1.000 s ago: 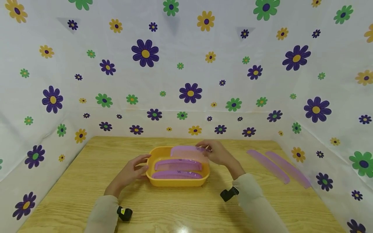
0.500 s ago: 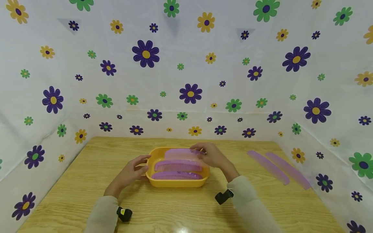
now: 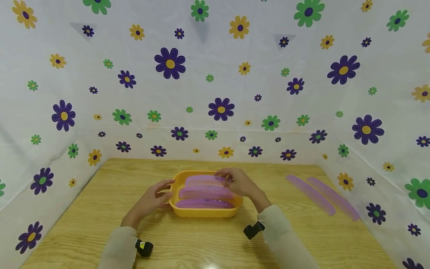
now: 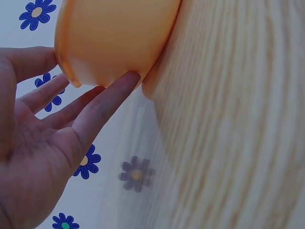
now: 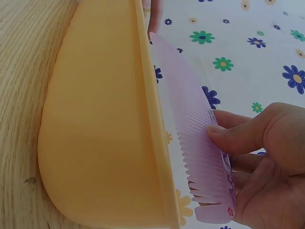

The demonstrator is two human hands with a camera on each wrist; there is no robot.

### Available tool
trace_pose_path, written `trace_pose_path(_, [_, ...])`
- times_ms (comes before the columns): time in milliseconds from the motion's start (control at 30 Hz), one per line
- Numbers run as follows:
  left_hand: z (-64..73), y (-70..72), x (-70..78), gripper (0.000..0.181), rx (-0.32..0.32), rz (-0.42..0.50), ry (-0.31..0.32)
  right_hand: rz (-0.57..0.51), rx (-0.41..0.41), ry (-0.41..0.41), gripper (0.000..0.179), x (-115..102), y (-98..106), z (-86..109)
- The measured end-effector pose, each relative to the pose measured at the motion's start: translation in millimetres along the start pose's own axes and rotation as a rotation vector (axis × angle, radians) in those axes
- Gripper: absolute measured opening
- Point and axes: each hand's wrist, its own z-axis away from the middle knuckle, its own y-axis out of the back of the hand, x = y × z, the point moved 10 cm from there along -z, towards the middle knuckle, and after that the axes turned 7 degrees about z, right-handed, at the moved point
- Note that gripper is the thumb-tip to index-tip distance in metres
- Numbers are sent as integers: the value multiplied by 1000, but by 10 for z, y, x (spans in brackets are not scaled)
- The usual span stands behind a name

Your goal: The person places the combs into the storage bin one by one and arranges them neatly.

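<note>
A pale purple comb is pinched near its right end by my right hand. It sits over the back of a yellow plastic basin. In the right wrist view the comb shows its teeth towards the basin wall, with the thumb across its spine. Two more purple combs lie in the basin, a middle comb and a front comb. At the basin's left end, my left hand touches the wall and rim with outstretched fingers; its thumb rests low on the wall.
Two light purple combs, an inner comb and an outer comb, lie slantwise at the right of the wooden table. White flowered cloth encloses the back and both sides.
My right hand has carried its comb leftward and slightly nearer, bringing it just behind the middle comb. My left hand stays at the basin's left end.
</note>
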Motion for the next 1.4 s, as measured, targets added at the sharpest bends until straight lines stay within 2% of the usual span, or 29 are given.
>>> trace_pose_path(267, [2,-6,1,55,5,-7,5,1,1,10,34,-16,-38,-1])
trace_pose_path(967, [3,-7,4,56,8,4,23,-17,-45,-26,34,-29,-221,-18])
trace_pose_path(1200, [3,7,8,56,17,2,22,-18,-47,31,33,-95,-272,-13])
trace_pose_path(1400, [2,8,8,57,15,6,22,-29,-46,35,33,-105,-329,-10])
